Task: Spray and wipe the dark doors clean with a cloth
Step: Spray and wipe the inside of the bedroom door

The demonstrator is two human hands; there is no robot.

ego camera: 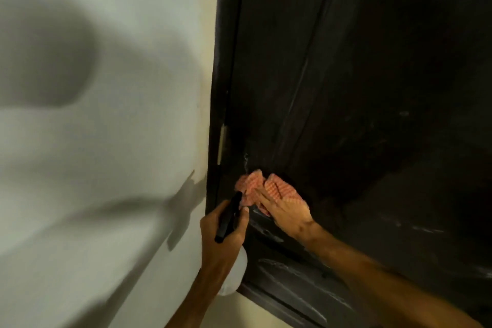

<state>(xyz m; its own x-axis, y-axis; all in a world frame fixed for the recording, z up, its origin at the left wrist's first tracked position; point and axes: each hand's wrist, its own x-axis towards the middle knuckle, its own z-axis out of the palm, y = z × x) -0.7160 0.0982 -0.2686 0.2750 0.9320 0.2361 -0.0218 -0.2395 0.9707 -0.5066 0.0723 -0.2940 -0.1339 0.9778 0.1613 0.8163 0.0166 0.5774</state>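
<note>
Head | left hand (219,245) grips spray bottle (229,214) | right hand (288,210) flat, pressing cloth (275,184) on door (372,88)

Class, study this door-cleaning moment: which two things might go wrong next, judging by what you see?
1. The spray bottle in the left hand sits close to the pale wall, so spray may mark it.
2. The right hand presses a bunched cloth; pale streaks lower on the door may get missed.
</note>
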